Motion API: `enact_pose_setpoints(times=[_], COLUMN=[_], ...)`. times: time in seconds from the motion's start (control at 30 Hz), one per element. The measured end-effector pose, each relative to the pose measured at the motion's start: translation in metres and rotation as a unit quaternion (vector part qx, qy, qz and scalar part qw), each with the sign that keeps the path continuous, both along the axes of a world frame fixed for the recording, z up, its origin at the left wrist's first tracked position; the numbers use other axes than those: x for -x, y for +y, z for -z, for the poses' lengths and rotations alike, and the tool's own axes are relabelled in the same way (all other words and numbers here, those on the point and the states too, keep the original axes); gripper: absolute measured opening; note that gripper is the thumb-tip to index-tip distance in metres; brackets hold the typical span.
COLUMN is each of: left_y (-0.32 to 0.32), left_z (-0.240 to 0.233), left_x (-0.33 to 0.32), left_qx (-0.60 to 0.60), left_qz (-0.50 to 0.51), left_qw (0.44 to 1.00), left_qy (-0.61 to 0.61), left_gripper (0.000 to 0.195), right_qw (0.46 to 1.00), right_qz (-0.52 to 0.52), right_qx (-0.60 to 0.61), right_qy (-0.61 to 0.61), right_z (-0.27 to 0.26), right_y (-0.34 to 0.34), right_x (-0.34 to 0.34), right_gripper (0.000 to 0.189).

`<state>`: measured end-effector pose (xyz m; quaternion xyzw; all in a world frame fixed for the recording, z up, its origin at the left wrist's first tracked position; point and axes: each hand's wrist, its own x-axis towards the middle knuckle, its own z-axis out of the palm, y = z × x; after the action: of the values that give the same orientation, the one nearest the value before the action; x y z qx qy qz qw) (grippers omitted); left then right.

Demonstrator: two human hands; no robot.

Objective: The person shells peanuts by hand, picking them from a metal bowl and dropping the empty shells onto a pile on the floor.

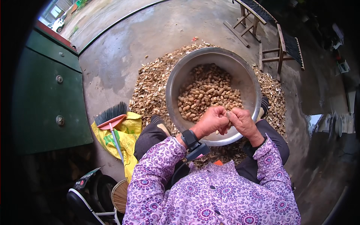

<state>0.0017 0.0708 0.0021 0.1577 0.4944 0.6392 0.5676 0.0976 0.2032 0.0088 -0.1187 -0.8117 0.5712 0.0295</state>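
Note:
My left hand and my right hand meet over the near rim of a large metal basin. Their fingers are closed, with thumbs and fingertips pressed together. A small tan thing, seemingly a peanut, is pinched between them, mostly hidden by the fingers. Unshelled peanuts form a heap inside the basin, just beyond my hands. A dark strap with a small device is on my left wrist. The basin stands between my legs, among broken peanut shells spread over the concrete floor.
On the left, a broom with a pink head lies on a yellow woven sack, near a green metal panel. A black seat with a white metal frame is at lower left. Wooden-framed folding stools stand at upper right.

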Motion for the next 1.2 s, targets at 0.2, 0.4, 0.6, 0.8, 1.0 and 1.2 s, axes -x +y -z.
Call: enact_pose_setpoints(times=[0.2,0.4,0.6,0.8,1.0,1.2], left_y=[0.001,0.003,0.001,-0.002,-0.003,-0.001], left_z=[0.001,0.001,-0.006,-0.009,-0.006,-0.004], left_x=[-0.005,-0.001,0.004,0.008,0.009,0.007], left_qx=[0.035,0.017,-0.015,-0.006,-0.008,-0.035], left_qz=[-0.045,-0.052,-0.047,-0.030,-0.039,-0.049], left_qw=[0.998,0.998,0.998,0.999,0.997,0.988], left_qy=[0.039,0.036,-0.024,-0.023,-0.072,-0.139], left_gripper=[0.008,0.006,0.012,0.013,0.012,0.005], right_qw=[1.000,0.999,0.990,0.987,0.988,0.997], right_qz=[0.003,0.006,0.014,0.014,0.017,0.060], right_qx=[-0.024,0.039,0.141,0.161,0.150,0.045], right_qy=[0.007,0.001,-0.018,-0.013,-0.035,0.007], right_z=[0.004,0.015,0.017,0.010,0.003,0.006], right_y=[-0.005,0.001,0.004,-0.001,-0.005,-0.013], right_x=[0.003,0.003,0.004,0.007,0.012,0.015], right_gripper=[0.029,0.031,0.032,0.032,0.027,0.024])
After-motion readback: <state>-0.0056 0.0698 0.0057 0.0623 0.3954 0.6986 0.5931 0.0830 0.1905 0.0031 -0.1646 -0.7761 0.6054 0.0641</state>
